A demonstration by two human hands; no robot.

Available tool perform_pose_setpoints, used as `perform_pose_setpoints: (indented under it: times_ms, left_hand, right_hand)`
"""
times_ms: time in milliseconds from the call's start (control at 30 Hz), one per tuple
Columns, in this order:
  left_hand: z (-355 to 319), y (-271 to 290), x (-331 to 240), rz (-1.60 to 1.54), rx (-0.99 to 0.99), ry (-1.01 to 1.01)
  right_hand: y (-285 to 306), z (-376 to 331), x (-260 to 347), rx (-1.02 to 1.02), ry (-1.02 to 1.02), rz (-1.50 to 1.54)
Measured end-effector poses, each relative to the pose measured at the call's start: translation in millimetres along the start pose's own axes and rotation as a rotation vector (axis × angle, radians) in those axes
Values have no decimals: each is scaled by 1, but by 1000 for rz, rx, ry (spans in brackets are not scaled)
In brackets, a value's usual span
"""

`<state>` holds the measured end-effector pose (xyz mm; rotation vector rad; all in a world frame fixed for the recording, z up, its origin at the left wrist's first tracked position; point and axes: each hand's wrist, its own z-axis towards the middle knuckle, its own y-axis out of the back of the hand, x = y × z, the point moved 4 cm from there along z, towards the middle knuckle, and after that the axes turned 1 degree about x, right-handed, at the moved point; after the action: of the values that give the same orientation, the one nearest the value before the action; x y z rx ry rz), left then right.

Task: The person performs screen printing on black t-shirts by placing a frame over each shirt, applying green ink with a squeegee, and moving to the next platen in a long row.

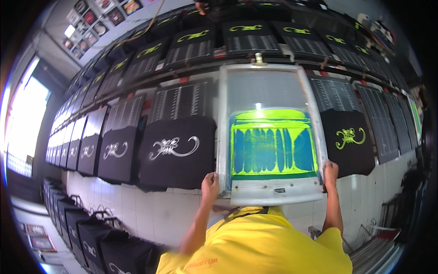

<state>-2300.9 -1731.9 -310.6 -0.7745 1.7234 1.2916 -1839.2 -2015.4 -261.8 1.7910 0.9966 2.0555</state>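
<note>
- Yellow shirt fabric is seen nearest, at the lower edge of the view, with both forearms rising from it.
- The left hand is closed around the near left corner of a metal-framed printing screen, fingers curled over the frame edge.
- The right hand is closed on the near right corner of the same frame, thumb side against the rail.
- The screen is held flat over the near edge of the long print table, between two black garments.
- Neon yellow-green ink is spread across the blue mesh inside the frame.
- A black shirt with a white printed motif lies just beside the frame's left side.
- A black shirt with a yellow-green motif lies just beside its right side.
- Further black shirts are laid in rows along the far side of the table.
</note>
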Motion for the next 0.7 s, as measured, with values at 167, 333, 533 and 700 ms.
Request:
perform_pose_setpoints:
  times_ms: [167,333,533,700]
  left_hand:
    - [-5,48,-4,-90,-33,21]
    - [15,140,38,-257,-69,38]
    - [54,259,128,-152,-161,10]
    - [79,331,161,48,-244,22]
  right_hand:
    - [-6,-43,30,-35,12,32]
    - [-75,-118,81,-19,80,107]
    - [-178,-206,143,93,42,214]
    - [-247,-242,148,130,48,110]
